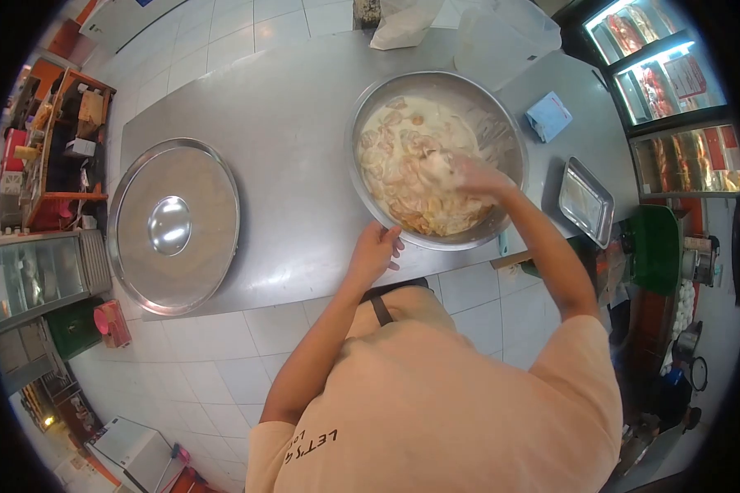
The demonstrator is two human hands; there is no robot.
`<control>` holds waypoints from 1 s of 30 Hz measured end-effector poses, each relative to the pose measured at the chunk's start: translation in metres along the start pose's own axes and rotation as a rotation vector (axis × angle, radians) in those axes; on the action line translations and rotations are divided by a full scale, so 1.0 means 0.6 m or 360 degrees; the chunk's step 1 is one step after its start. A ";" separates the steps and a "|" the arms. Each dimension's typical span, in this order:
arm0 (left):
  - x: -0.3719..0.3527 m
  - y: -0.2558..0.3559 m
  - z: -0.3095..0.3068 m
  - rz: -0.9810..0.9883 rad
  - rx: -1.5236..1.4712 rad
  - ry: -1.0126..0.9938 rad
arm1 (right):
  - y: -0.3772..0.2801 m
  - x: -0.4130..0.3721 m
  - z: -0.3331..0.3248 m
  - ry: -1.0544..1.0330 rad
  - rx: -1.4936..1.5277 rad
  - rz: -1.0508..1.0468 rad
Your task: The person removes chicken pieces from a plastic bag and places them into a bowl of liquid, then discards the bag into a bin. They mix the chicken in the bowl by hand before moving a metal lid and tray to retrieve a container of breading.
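Note:
A wide metal bowl stands on the steel table, filled with pale, wet pieces that look like raw chicken in a milky batter. My left hand grips the bowl's near left rim, thumb on top and fingers curled below the edge. Inside the bowl, my right hand reaches into the pieces from the right. Batter coats its fingers, which are blurred and partly sunk in the mix, so I cannot tell how they are closed.
On the table's left lies a large round metal lid. A small metal tray and a blue-white packet sit right of the bowl. Behind it are a clear plastic tub and a whitish bag. A lit display fridge stands far right.

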State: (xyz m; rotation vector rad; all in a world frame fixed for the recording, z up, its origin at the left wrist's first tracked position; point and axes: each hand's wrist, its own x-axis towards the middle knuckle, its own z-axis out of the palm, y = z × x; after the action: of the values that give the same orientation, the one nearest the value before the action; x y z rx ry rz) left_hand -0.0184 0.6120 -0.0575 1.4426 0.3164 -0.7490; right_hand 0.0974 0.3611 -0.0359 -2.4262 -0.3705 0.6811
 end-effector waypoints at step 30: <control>-0.005 -0.003 0.007 0.0084 -0.0098 0.0122 | 0.145 0.151 -0.127 0.0052 -0.0288 0.0172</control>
State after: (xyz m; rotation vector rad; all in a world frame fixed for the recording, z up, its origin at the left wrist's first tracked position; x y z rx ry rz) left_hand -0.0224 0.6091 -0.0564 1.4181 0.3565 -0.6373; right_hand 0.2231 0.2935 -0.0703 -2.6419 -0.3004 0.6789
